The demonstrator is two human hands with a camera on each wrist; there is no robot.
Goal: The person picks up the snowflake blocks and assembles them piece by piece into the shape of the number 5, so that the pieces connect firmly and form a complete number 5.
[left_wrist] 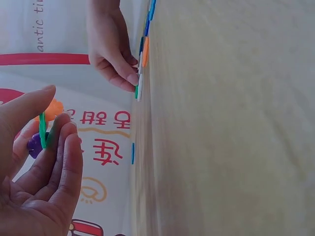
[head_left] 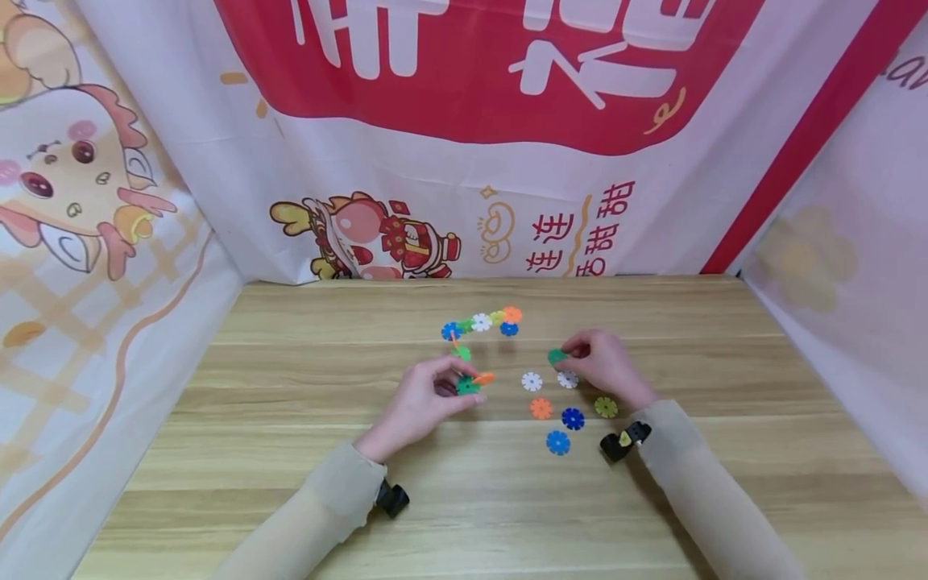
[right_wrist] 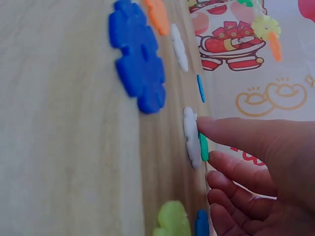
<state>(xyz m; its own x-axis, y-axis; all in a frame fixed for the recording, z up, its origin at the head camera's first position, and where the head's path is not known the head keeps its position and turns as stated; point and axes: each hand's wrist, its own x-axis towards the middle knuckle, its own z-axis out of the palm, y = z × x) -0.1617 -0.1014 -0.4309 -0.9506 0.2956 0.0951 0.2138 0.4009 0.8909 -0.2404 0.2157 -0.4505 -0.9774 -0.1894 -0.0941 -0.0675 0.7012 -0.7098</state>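
Observation:
My left hand (head_left: 428, 395) pinches a green notched snowflake disc (head_left: 467, 387) between thumb and fingers, with an orange disc (head_left: 484, 377) slotted onto it. Beyond these a chain of interlocked discs runs back and right, including a light green disc (head_left: 462, 353), a blue disc (head_left: 451, 331), a white disc (head_left: 482, 322) and an orange end disc (head_left: 511, 315). In the left wrist view a purple-blue disc (left_wrist: 35, 145) shows behind the held green one. My right hand (head_left: 602, 362) has its thumb and forefinger on another green disc (right_wrist: 204, 146), beside a white disc (right_wrist: 191, 137).
Loose discs lie on the wooden table (head_left: 464, 499) between and in front of the hands: white (head_left: 532, 382), orange (head_left: 540, 408), dark blue (head_left: 573, 418), light blue (head_left: 558, 442) and olive (head_left: 605, 407). Another blue disc (head_left: 510, 329) is by the chain's far end. Printed cloth (head_left: 435, 161) hangs behind.

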